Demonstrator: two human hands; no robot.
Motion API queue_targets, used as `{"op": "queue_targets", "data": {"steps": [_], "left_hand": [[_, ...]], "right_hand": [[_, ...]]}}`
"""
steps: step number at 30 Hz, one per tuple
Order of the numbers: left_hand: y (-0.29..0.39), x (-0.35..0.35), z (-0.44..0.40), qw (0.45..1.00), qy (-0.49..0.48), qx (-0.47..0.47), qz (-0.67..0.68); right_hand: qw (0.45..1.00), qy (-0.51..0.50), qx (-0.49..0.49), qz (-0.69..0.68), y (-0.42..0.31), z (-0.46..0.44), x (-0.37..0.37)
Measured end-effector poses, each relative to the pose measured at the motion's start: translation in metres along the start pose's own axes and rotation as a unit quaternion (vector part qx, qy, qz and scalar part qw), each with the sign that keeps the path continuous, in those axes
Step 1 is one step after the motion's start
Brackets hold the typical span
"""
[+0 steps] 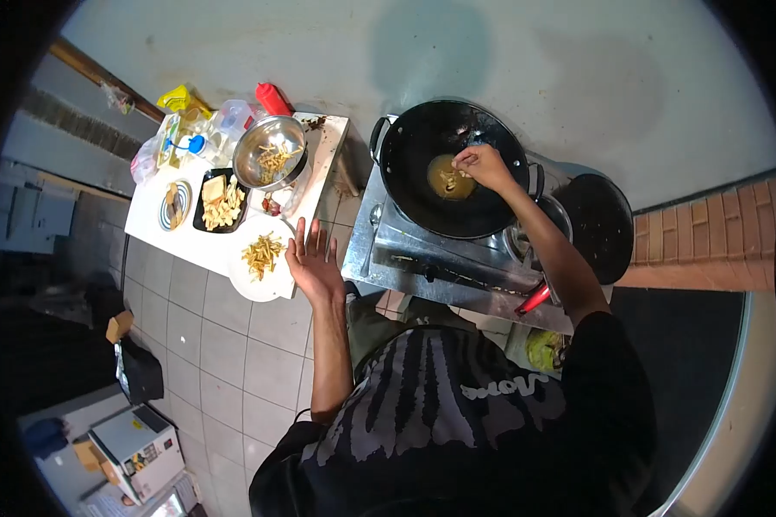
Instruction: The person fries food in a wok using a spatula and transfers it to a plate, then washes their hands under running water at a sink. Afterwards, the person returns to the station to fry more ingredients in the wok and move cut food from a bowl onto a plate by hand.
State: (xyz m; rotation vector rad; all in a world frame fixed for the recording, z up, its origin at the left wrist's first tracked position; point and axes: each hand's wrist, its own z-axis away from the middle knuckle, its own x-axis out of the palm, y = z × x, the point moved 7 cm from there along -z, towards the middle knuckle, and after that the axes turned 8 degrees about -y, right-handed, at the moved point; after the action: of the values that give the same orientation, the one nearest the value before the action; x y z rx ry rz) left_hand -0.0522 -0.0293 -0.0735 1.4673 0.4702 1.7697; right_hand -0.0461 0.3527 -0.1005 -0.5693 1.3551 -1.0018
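Observation:
A black two-handled wok [405,189] sits on the metal stove, with a shallow pool of yellowish oil [441,179] at its bottom and a few pale pieces in it. Just over this oil is my right hand [486,167], its fingertips pinched together; whatever they hold is too small to make out. My left hand [317,269] is open, palm up and fingers spread, in the air beside the white plate [248,289]. On that plate lies a heap of golden fried strips [264,256], apart from my fingers.
The white table [203,250] bears a steel bowl [247,146] of strips, a black tray [233,222] of bread and pale pieces, a striped plate [184,191] and a red bottle [273,99]. A spoon [374,226] lies on the stove [457,258]; a red handle [534,299] juts over its front.

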Motion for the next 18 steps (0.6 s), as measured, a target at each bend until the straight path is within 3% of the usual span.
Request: {"op": "queue_targets", "data": {"steps": [8, 15, 18], "left_hand": [[0.015, -0.007, 0.000, 1.000, 0.007, 0.024, 0.000], [0.035, -0.008, -0.016, 1.000, -0.011, 0.010, -0.010], [0.048, -0.015, -0.028, 1.000, -0.016, 0.007, 0.012]], "right_hand": [[0.990, 0.075, -0.118, 0.015, -0.074, 0.015, -0.043], [0.994, 0.064, -0.082, -0.036, -0.043, 0.020, -0.024], [0.988, 0.103, -0.103, -0.044, -0.072, 0.030, -0.034]]}}
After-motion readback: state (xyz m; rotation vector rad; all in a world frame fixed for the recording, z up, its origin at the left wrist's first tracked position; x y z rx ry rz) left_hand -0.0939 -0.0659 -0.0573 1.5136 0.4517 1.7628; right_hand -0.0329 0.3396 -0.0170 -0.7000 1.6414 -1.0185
